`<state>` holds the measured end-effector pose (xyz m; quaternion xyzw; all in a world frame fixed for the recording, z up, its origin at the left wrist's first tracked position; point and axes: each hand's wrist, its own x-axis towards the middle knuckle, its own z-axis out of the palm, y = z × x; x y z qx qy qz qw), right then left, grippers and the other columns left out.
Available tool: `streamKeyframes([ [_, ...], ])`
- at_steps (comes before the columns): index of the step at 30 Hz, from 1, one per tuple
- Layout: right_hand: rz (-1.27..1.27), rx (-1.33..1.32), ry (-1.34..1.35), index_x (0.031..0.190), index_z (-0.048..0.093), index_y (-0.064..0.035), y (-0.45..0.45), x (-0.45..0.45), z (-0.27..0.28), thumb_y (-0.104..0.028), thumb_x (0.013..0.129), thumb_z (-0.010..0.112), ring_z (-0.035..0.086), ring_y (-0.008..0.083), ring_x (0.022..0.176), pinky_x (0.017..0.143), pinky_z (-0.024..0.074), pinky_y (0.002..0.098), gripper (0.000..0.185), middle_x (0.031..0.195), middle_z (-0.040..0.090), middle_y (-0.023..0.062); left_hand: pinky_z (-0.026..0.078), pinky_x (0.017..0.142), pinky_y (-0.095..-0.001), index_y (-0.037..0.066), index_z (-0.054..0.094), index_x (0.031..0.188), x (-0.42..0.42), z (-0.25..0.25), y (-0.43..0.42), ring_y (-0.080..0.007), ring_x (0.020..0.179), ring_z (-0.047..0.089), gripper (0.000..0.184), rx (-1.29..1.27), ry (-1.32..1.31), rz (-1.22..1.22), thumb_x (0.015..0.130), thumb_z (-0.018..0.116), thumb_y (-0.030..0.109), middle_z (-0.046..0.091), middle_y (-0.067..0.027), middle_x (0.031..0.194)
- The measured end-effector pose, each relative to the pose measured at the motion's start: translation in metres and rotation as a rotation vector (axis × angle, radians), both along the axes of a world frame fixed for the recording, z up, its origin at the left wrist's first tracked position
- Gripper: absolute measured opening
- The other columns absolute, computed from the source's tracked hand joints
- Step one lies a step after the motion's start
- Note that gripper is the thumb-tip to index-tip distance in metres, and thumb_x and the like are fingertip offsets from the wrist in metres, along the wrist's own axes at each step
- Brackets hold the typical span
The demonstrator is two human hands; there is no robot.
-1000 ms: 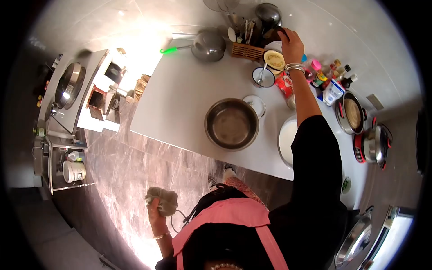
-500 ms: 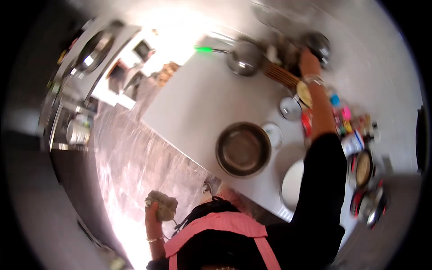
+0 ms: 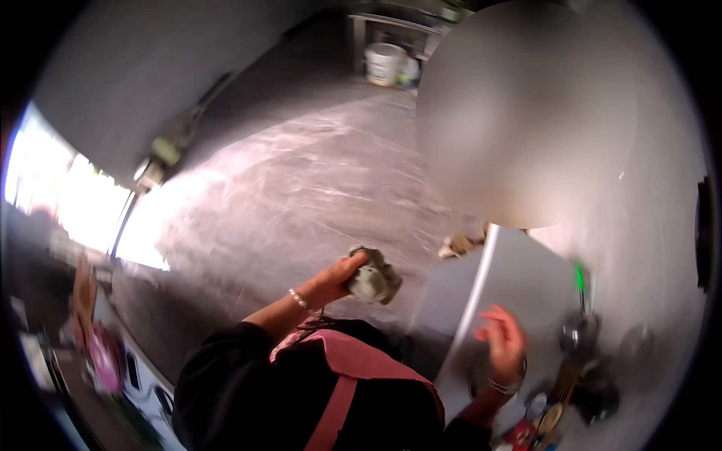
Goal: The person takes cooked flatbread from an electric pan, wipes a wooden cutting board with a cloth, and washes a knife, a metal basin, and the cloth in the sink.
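Note:
In the head view, my left hand [image 3: 336, 276] is closed round a crumpled grey-green cloth [image 3: 377, 283], held in front of my pink apron and above the floor. My right hand [image 3: 502, 340] is raised over the table [image 3: 519, 270], slightly blurred, with fingers apart and nothing in them. Beneath its wrist a dark round pan [image 3: 478, 378] shows only in part. To the right of that hand lies a metal pan with a bright green handle [image 3: 580, 278].
Utensils and a slotted wooden piece [image 3: 564, 382] crowd the table's lower right, near a dark pot [image 3: 599, 395]. A white bucket [image 3: 384, 65] stands at the far side of the floor. A counter [image 3: 139, 368] runs along the left. A large round blur covers the upper right.
My view has swung left toward the floor and counter. My right hand has come back from the dark pot at the table's far side, fingers now spread. The cloth stays in my left hand.

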<state>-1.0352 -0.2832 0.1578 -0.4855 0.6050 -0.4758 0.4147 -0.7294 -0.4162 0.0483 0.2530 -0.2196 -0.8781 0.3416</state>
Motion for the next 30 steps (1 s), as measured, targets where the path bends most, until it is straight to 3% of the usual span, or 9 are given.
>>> streamKeyframes([
  [2,0.32,-0.098,-0.186,0.119,0.044,0.0021,-0.058,0.082,-0.04,-0.017,0.087,0.052,0.058,0.0166,0.088,0.079,0.0461,0.0295,0.038,0.11,0.054,0.0126,0.047,0.082,-0.035,0.005,0.048,0.113,0.023,-0.016,0.002,-0.0199,0.098,0.055,0.037,0.001,0.141,0.152,0.086,0.049,0.032,0.054,-0.0097,0.111],
  [6,0.906,-0.451,0.316,0.13,0.031,-0.0026,-0.146,0.27,-0.054,-0.041,0.079,0.057,0.034,0.0302,0.122,0.098,0.0304,0.0374,0.069,0.131,0.037,0.017,0.04,0.091,-0.0322,0.008,0.047,0.11,0.103,-0.008,-0.016,-0.0184,0.104,0.05,0.035,0.063,0.236,0.378,0.088,0.047,0.034,0.053,-0.0064,0.108],
  [7,0.888,-0.637,0.487,0.131,0.029,-0.0039,-0.158,0.322,-0.063,-0.038,0.081,0.056,0.031,0.0324,0.123,0.099,0.0283,0.0388,0.066,0.132,0.035,0.0176,0.041,0.09,-0.0322,0.008,0.047,0.108,0.142,0.0,-0.003,-0.017,0.103,0.05,0.033,-0.248,-0.038,0.602,0.088,0.045,0.034,0.054,-0.0052,0.106],
  [9,0.938,-0.594,0.311,0.13,0.03,-0.0037,-0.172,0.396,-0.084,-0.024,0.084,0.055,0.037,0.031,0.119,0.096,0.0326,0.0379,0.057,0.128,0.038,0.0183,0.036,0.091,-0.0287,0.01,0.046,0.107,0.205,-0.003,-0.003,-0.0137,0.092,0.05,0.032,-0.131,0.268,0.651,0.091,0.039,0.037,0.052,0.0001,0.099],
  [10,0.928,-0.505,0.149,0.13,0.031,-0.0039,-0.177,0.426,-0.09,-0.022,0.085,0.054,0.041,0.0293,0.116,0.094,0.0349,0.0371,0.053,0.125,0.043,0.0175,0.037,0.096,-0.0329,0.006,0.041,0.119,0.234,-0.004,0.003,-0.0161,0.11,0.045,0.038,-0.073,0.113,0.678,0.092,0.037,0.032,0.049,-0.0067,0.115],
  [19,1.162,0.527,-0.641,0.112,0.05,0.0003,-0.289,0.653,-0.089,-0.025,0.09,0.046,0.052,0.0136,0.093,0.084,0.0401,0.0275,0.034,0.104,0.054,0.0059,0.049,0.079,-0.0321,0.003,0.043,0.119,0.437,0.002,0.086,-0.02,0.097,0.057,0.037,-0.058,-0.243,1.161,0.089,0.046,0.024,0.054,-0.0096,0.114],
  [22,1.384,-0.01,0.184,0.111,0.049,0.0003,-0.344,0.731,-0.132,-0.027,0.09,0.045,0.053,0.0158,0.095,0.084,0.0407,0.0293,0.035,0.105,0.054,0.0073,0.048,0.081,-0.0318,0.004,0.047,0.113,0.492,-0.018,0.105,-0.0194,0.099,0.056,0.031,0.032,-0.319,1.414,0.089,0.046,0.024,0.055,-0.0099,0.114],
  [26,1.246,0.383,-0.471,0.102,0.054,0.0001,-0.348,0.839,-0.112,-0.03,0.091,0.044,0.052,0.012,0.082,0.074,0.041,0.0262,0.033,0.091,0.056,0.0031,0.045,0.087,-0.0356,0.005,0.052,0.106,0.552,-0.016,0.124,-0.0228,0.104,0.053,0.023,0.258,-0.371,1.609,0.09,0.045,0.021,0.052,-0.0145,0.117],
  [30,1.493,0.055,-0.081,0.096,0.056,0.0006,-0.377,0.955,-0.125,-0.034,0.089,0.046,0.049,0.0099,0.074,0.067,0.0396,0.0237,0.037,0.085,0.055,0.0017,0.045,0.086,-0.0351,0.007,0.054,0.1,0.594,-0.007,0.127,-0.0232,0.102,0.055,0.019,0.163,-0.254,1.897,0.089,0.042,0.017,0.054,-0.0135,0.113],
])
